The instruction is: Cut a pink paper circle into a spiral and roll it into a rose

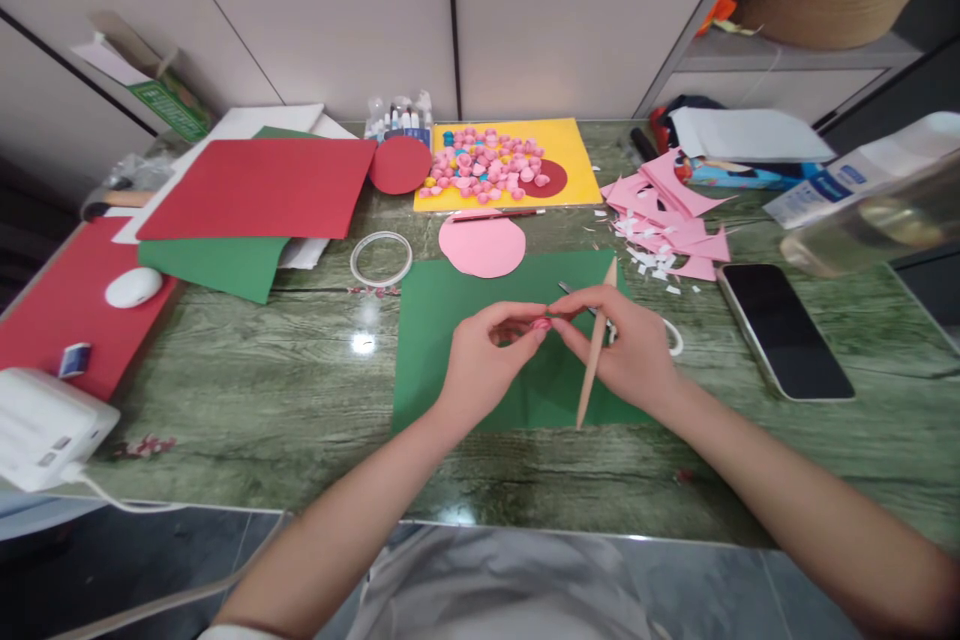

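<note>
My left hand [487, 355] is closed in a pinch on a small pink piece [541, 323], too small to name surely. My right hand [626, 345] meets it there, its thumb and fingertips pinched at the same spot. A pointed wooden stick [591, 380] is tucked in the right hand, slanting across the fingers. Both hands are above a green paper sheet [427, 340]. Beneath the right hand lie scissors with a white handle [677, 337], mostly hidden. Just beyond the sheet is a pink paper circle [484, 248] with a dark red pencil [495, 215] at its top edge.
Many small pink, blue and yellow pieces [487, 165] lie on a yellow sheet [574, 150]. A tape roll [381, 260], red paper [255, 185] and a mouse [133, 288] are left. Pink scraps [675, 215], a phone [784, 330] and a bottle [870, 230] are right.
</note>
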Demonstrator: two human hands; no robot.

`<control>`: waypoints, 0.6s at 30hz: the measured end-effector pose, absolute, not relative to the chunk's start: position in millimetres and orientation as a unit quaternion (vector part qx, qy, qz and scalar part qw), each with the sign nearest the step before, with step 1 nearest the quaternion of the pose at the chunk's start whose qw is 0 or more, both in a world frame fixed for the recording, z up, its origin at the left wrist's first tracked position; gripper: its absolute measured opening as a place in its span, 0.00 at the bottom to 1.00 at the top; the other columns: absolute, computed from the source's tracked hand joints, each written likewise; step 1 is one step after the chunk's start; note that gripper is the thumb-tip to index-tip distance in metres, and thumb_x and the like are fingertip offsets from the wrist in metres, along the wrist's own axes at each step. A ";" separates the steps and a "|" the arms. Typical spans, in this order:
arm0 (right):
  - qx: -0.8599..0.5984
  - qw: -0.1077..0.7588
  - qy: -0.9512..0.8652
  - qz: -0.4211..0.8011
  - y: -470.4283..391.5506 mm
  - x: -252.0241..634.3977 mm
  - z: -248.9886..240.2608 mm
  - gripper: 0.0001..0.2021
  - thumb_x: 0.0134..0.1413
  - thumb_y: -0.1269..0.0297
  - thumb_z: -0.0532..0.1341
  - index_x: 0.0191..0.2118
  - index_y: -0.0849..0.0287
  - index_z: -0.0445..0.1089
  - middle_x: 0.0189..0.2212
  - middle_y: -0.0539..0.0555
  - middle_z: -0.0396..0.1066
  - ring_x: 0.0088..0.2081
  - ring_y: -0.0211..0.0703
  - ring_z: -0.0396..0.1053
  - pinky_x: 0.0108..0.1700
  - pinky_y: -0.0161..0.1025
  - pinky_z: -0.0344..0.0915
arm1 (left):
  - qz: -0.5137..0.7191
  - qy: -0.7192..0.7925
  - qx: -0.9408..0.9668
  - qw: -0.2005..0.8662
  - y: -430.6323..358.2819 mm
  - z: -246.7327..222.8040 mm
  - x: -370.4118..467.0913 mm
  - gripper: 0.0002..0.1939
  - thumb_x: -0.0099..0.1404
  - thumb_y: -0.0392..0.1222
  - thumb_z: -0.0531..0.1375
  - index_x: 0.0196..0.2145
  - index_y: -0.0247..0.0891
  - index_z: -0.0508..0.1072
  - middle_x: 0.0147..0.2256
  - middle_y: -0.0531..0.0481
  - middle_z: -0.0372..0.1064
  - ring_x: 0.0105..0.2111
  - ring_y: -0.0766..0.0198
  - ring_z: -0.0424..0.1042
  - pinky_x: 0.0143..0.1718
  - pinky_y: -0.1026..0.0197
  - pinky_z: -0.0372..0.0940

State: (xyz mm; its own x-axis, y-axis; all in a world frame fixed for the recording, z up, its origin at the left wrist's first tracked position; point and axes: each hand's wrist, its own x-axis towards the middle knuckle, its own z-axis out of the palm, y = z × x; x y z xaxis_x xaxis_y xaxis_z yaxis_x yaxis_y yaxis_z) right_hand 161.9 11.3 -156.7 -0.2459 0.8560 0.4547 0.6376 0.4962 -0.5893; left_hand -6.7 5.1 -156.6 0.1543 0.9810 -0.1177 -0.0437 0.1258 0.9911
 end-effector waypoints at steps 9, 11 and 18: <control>-0.408 0.379 -0.830 0.038 12.2 160.8 -152.9 0.08 0.53 0.74 0.59 0.36 0.52 0.65 0.28 0.49 0.74 0.30 0.41 0.71 0.39 0.42 0.67 | 0.430 0.499 0.636 0.403 -1.5 -154.9 -4.7 0.09 0.59 0.35 0.59 0.39 0.40 0.74 0.35 0.51 0.76 0.35 0.66 0.73 0.39 0.63 0.67; -0.414 0.384 -0.824 0.050 11.3 159.7 -153.3 0.08 0.53 0.74 0.59 0.37 0.52 0.65 0.28 0.49 0.73 0.30 0.41 0.71 0.39 0.42 0.67 | 0.434 0.497 0.628 0.412 -2.1 -154.7 -4.1 0.09 0.59 0.35 0.59 0.39 0.40 0.74 0.35 0.51 0.76 0.34 0.67 0.73 0.39 0.64 0.67; -0.464 0.389 -0.789 0.107 7.7 159.8 -152.5 0.05 0.55 0.71 0.59 0.37 0.53 0.65 0.29 0.50 0.73 0.31 0.42 0.71 0.34 0.39 0.67 | 0.466 0.474 0.502 0.553 2.6 -156.9 -5.9 0.07 0.55 0.38 0.64 0.34 0.37 0.74 0.32 0.50 0.75 0.33 0.66 0.74 0.38 0.63 0.69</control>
State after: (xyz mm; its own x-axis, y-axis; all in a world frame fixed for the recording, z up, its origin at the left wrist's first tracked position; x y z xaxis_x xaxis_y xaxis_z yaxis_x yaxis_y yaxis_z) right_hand 159.8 7.7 -152.5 -0.2681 0.8145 0.5145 0.6489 0.5474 -0.5284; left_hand -5.9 2.6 -156.9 0.1163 0.9916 -0.0575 -0.0393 0.0624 0.9973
